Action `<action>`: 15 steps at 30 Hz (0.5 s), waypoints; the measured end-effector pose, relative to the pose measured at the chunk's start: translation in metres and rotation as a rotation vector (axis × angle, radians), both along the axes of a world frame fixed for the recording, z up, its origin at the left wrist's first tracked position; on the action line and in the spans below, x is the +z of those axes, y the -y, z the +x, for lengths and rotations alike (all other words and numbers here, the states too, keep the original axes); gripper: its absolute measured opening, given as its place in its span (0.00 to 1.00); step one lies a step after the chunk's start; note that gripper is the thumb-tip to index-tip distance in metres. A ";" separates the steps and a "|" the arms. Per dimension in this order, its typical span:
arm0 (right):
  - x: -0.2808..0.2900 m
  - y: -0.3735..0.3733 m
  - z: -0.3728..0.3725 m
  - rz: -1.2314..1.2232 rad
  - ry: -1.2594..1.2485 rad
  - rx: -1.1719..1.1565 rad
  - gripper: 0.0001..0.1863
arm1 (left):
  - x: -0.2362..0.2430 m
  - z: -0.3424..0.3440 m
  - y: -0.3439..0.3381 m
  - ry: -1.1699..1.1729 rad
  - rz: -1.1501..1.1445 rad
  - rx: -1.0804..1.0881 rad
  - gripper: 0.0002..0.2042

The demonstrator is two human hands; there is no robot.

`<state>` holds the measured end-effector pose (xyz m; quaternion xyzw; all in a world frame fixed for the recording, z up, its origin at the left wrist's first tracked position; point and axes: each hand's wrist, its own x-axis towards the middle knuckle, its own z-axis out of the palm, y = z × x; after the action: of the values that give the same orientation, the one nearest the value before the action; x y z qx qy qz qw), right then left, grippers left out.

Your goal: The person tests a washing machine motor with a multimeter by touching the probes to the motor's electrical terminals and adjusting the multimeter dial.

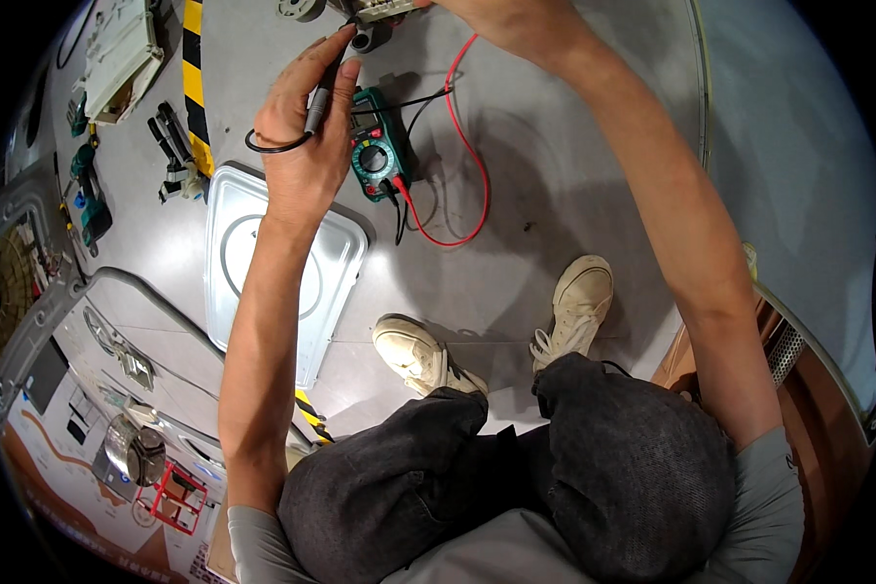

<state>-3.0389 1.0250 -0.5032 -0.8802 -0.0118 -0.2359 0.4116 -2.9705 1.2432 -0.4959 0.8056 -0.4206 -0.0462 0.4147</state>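
My left hand (pixel 305 127) pinches a black test probe (pixel 322 90), tip upward beside a pale part with a row of terminals (pixel 389 8) at the top edge. My right hand (pixel 501 21) is beside that part, its fingers mostly out of view or hidden, with a red lead (pixel 477 156) running up beneath it. A green multimeter (pixel 373 159) with red and black leads plugged in lies on the floor just right of my left hand.
A silver metal panel (pixel 226 268) lies left of my feet. Yellow-black tape (pixel 193 78), a white housing (pixel 122 68), tools (pixel 90 200), black fittings (pixel 175 156) and a grey hose (pixel 141 282) lie leftward. A curved metal edge (pixel 822 350) is at right.
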 end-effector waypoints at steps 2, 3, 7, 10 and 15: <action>0.003 0.003 -0.002 0.001 0.003 -0.015 0.11 | 0.000 0.000 0.004 -0.003 -0.018 -0.012 0.13; 0.001 0.000 -0.001 0.023 0.014 -0.015 0.11 | 0.000 0.000 0.002 0.001 -0.017 -0.010 0.13; -0.001 -0.006 0.003 0.090 -0.030 -0.003 0.11 | -0.003 0.002 -0.005 0.003 -0.007 0.000 0.13; -0.007 0.001 0.003 -0.121 0.087 0.027 0.11 | -0.003 0.002 -0.003 -0.013 -0.026 -0.007 0.13; 0.002 -0.001 0.001 0.048 -0.021 0.018 0.10 | 0.000 0.000 -0.001 -0.007 -0.001 0.006 0.13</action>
<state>-3.0381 1.0264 -0.5012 -0.8723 -0.0100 -0.2232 0.4350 -2.9705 1.2439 -0.4959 0.8064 -0.4170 -0.0475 0.4166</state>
